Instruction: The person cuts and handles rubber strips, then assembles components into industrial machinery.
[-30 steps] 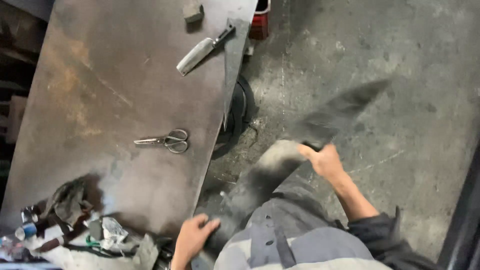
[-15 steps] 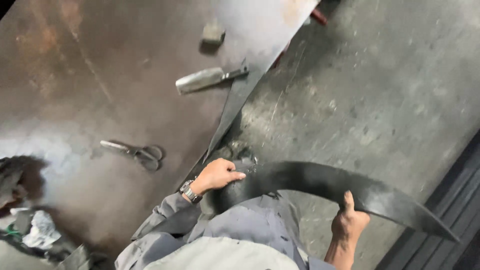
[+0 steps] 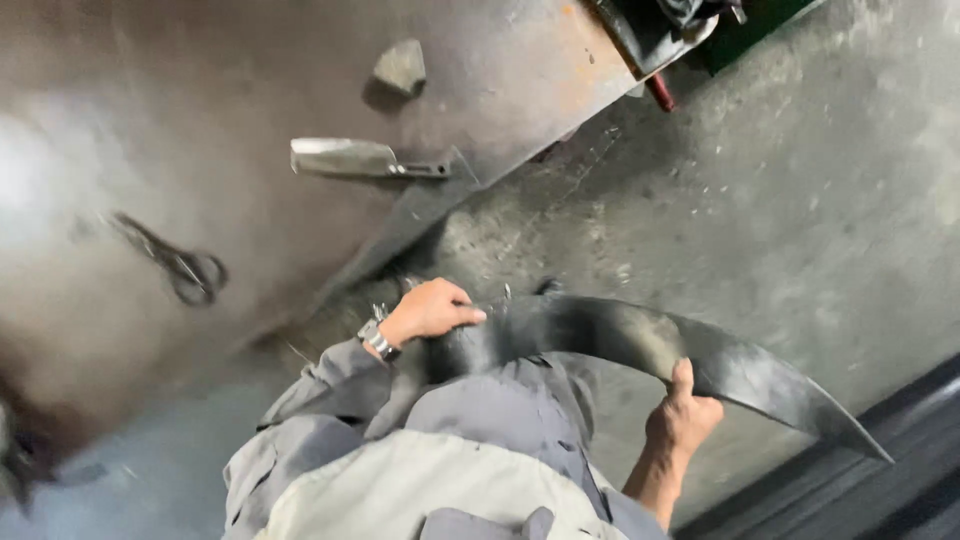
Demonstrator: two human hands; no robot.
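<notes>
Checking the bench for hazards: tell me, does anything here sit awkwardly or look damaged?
The knife-like tool lies at the metal table's edge, its tip almost overhanging. The curved black strip, held by the left hand and right hand, ends in a ragged point. Scissors lie flat.

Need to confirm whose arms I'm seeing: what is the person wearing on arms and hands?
Both hands are bare, no gloves. The left hand has a metal-banded wristwatch and a grey work-jacket sleeve to the wrist. The right hand has a bare forearm.
</notes>
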